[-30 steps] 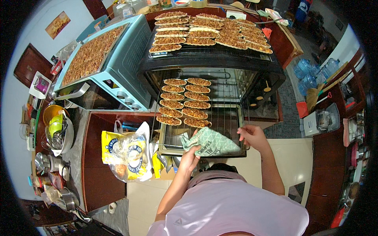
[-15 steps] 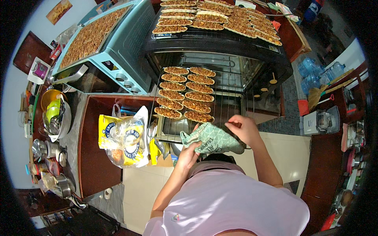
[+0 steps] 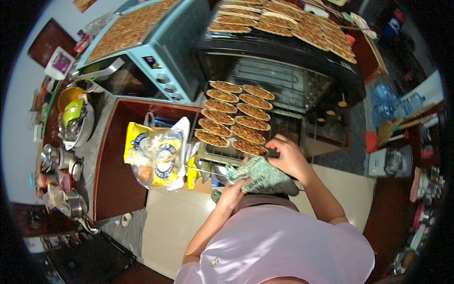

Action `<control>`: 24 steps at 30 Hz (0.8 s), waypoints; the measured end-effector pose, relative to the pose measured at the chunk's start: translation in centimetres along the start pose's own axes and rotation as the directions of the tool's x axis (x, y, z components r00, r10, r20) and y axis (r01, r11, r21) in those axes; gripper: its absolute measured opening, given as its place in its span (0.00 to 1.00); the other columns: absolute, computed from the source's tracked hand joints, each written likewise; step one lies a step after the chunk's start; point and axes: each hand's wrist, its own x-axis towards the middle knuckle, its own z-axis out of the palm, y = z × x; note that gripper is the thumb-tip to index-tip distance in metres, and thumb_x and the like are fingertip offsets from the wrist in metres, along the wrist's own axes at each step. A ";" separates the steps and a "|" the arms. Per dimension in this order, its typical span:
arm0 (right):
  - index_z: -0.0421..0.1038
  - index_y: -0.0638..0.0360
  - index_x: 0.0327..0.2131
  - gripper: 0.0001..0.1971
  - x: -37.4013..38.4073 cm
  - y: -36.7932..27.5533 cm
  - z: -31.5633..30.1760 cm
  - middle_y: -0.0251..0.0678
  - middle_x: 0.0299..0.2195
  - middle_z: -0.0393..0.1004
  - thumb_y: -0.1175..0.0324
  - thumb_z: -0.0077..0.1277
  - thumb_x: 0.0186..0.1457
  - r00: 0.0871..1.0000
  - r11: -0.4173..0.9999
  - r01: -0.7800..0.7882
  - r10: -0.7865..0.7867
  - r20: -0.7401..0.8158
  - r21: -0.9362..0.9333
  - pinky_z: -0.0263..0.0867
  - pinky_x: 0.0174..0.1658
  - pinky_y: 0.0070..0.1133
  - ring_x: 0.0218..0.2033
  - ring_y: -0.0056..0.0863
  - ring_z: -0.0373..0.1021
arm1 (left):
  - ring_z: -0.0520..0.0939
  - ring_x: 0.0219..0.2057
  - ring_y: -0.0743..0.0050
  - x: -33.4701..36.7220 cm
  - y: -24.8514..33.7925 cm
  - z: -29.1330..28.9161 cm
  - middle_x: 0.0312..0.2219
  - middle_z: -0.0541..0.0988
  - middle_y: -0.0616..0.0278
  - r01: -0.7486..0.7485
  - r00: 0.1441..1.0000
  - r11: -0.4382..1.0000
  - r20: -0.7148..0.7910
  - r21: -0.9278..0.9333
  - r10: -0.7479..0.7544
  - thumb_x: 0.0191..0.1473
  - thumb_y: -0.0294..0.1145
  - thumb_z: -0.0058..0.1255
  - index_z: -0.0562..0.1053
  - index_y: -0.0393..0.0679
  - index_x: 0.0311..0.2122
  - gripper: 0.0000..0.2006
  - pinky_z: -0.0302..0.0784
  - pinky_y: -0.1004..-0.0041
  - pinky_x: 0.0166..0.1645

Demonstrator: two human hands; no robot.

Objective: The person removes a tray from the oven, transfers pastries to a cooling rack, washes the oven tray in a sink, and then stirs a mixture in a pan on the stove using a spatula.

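A wire oven rack (image 3: 201, 163) juts out before me, carrying two columns of boat-shaped nut tarts (image 3: 253, 123) in pale shells. My left hand (image 3: 232, 193) grips a green patterned oven mitt (image 3: 265, 176) by its left end, just below the rack's near edge. My right hand (image 3: 287, 158) is curled above the mitt, its fingertips at the right end of the nearest tart (image 3: 249, 146) in the right column. Whether those fingers hold the tart or only touch it is hidden. Behind the rack the black oven (image 3: 283, 52) stands open.
More nut tarts (image 3: 312, 28) crowd the black oven's top. To its left, a blue oven (image 3: 182, 57) bears a wide sheet of nut topping (image 3: 127, 35). Yellow bags (image 3: 168, 161) hang beside the rack's left side. Water bottles (image 3: 385, 102) stand at the far right.
My right hand has moved left and in to the nearest right-column tart. My left hand still grips the mitt, which now sits slightly lower. The whole view has shifted and tilted.
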 end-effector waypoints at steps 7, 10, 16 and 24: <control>0.72 0.63 0.31 0.12 -0.4 -1.9 1.9 0.36 0.29 0.70 0.74 0.60 0.39 0.996 0.997 0.069 -0.071 -0.052 -0.040 0.66 0.31 0.24 0.28 0.31 0.69 | 0.64 0.57 0.72 -2.6 0.9 -0.6 0.59 0.62 0.61 -0.041 0.999 0.999 0.017 0.009 0.041 0.48 0.17 0.41 0.53 0.46 0.64 0.35 0.60 0.73 0.60; 0.72 0.63 0.29 0.11 -0.2 -3.8 2.6 0.37 0.28 0.71 0.73 0.61 0.38 0.996 0.996 0.081 -0.083 -0.041 -0.040 0.67 0.31 0.26 0.28 0.33 0.70 | 0.64 0.58 0.72 -3.7 0.7 -1.6 0.58 0.63 0.61 -0.079 0.996 0.996 0.024 -0.040 0.080 0.48 0.17 0.41 0.54 0.47 0.64 0.35 0.60 0.73 0.60; 0.74 0.65 0.31 0.12 -0.5 -6.9 4.2 0.37 0.28 0.71 0.72 0.60 0.40 0.986 0.986 0.165 -0.165 -0.022 0.000 0.67 0.30 0.24 0.26 0.32 0.70 | 0.65 0.57 0.72 -7.7 1.3 -2.6 0.58 0.63 0.62 -0.113 0.993 0.992 -0.041 -0.048 0.111 0.49 0.17 0.40 0.54 0.47 0.64 0.34 0.61 0.74 0.59; 0.74 0.66 0.30 0.11 -2.1 -11.1 6.2 0.37 0.27 0.71 0.72 0.61 0.41 0.976 0.970 0.215 -0.212 -0.040 0.116 0.66 0.28 0.22 0.24 0.29 0.69 | 0.65 0.57 0.69 -13.1 2.4 -3.7 0.58 0.62 0.59 -0.170 0.982 0.984 -0.091 -0.055 0.165 0.49 0.17 0.41 0.51 0.47 0.64 0.35 0.62 0.71 0.59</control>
